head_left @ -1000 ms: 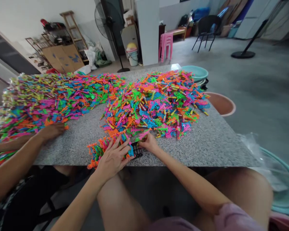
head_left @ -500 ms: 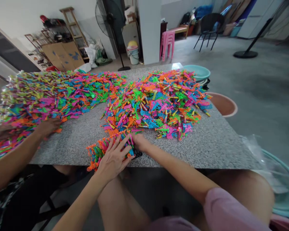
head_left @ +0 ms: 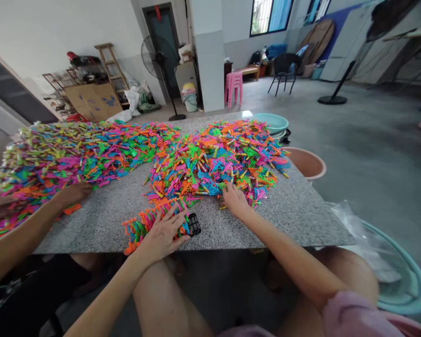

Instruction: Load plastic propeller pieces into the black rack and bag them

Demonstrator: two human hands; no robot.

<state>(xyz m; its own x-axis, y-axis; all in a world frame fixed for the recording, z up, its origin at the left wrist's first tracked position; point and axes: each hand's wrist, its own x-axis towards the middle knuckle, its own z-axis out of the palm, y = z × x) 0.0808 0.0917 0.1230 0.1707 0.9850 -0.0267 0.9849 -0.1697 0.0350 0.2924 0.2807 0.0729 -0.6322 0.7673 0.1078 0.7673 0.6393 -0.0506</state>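
Note:
My left hand [head_left: 165, 230] lies with spread fingers over a packed row of bright plastic toys [head_left: 137, 230] at the table's front edge. Those toys stand side by side in a black rack [head_left: 194, 224], whose bare grid end shows right of the fingers. My right hand [head_left: 234, 199] is at the near edge of a large heap of loose plastic toys [head_left: 210, 159], in orange, pink, green and blue. Its fingers are curled together on a small toy there; which colour it has is hidden.
Another person's hands [head_left: 73, 194] work at a second toy heap [head_left: 84, 150] on the left of the granite table [head_left: 108, 210]. Beyond the right edge stand a turquoise basin [head_left: 272, 120] and a brown basin [head_left: 307, 163]. Plastic bags [head_left: 361, 243] lie at lower right.
My right hand has moved right and away from the rack to the heap's edge, uncovering the rack's bare end. My left hand stays on the row. The view has tilted up slightly.

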